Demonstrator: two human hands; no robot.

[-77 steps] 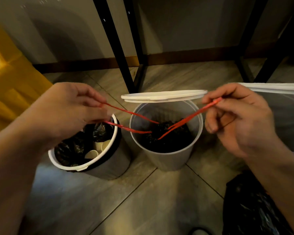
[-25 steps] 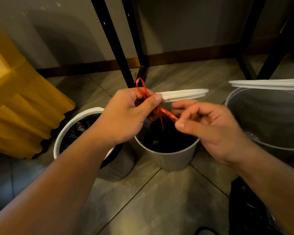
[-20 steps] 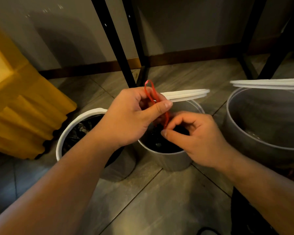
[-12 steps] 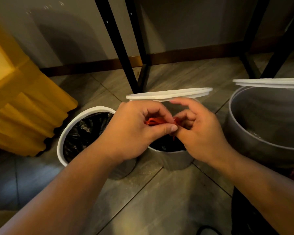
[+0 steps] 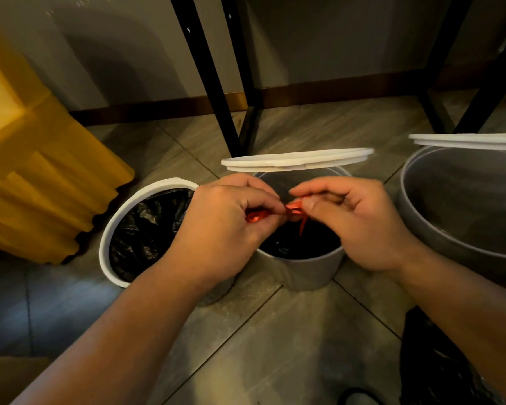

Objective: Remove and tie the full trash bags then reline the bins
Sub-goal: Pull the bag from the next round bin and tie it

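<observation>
Red drawstring (image 5: 293, 211), bunched between our two hands. Our left hand (image 5: 225, 229) grips one end with curled fingers; our right hand (image 5: 355, 226) pinches the other between thumb and forefinger. The string hangs just above the middle bin (image 5: 304, 273), where the black bag (image 5: 304, 244) lies gathered inside. A lined bin (image 5: 105, 244) stands left, a grey bin (image 5: 465, 200) right, on the tiled floor (image 5: 275, 346).
</observation>
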